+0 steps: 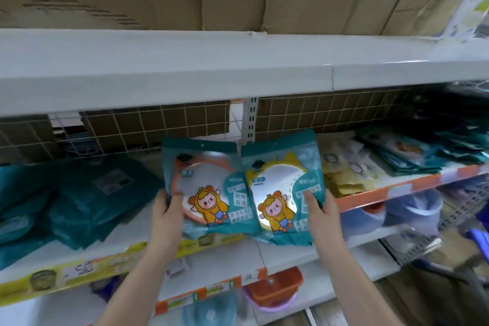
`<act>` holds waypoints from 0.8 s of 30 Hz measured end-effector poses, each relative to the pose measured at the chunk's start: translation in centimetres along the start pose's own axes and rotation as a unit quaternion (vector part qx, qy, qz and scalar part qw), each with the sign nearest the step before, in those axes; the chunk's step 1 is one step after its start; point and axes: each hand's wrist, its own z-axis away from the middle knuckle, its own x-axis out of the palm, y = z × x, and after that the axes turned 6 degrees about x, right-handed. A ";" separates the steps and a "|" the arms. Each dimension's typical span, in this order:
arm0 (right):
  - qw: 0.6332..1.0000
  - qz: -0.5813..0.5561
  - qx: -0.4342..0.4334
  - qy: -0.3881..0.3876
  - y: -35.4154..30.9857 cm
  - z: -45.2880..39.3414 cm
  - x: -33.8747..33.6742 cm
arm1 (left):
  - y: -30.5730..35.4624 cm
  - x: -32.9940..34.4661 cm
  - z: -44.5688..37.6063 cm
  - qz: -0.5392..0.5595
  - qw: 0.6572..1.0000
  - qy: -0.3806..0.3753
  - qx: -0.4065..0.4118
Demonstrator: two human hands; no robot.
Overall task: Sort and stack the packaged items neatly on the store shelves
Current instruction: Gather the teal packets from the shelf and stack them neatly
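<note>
Head view: 2 teal packets are held side by side, the orange-rimmed packet (203, 188) clamped in the left hand (166, 217), the yellow-rimmed packet (280, 193) in the right hand (321, 216).

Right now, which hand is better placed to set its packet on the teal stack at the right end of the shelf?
The right hand, probably. It grips the yellow-framed packet on the side nearer the teal stack; the left hand would have to cross over.
</note>
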 end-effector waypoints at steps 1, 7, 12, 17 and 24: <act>1.000 -0.001 0.003 0.000 0.1 -0.5 -1.4 | 0.1 1.5 0.7 -0.001 1.000 -0.003 -0.007; 0.997 0.015 0.067 0.021 0.9 -2.8 -7.4 | 0.8 7.6 3.0 0.000 0.999 -0.019 -0.032; 0.995 0.006 0.097 0.034 1.8 -5.3 -12.0 | 1.1 13.1 3.0 -0.006 0.999 -0.024 -0.036; 0.992 -0.004 0.117 0.047 2.3 -8.6 -15.3 | 1.1 18.0 2.5 -0.016 0.997 -0.025 -0.065; 0.988 0.005 0.142 0.067 1.1 -15.3 -18.6 | 1.5 24.1 0.0 0.030 0.992 0.012 -0.119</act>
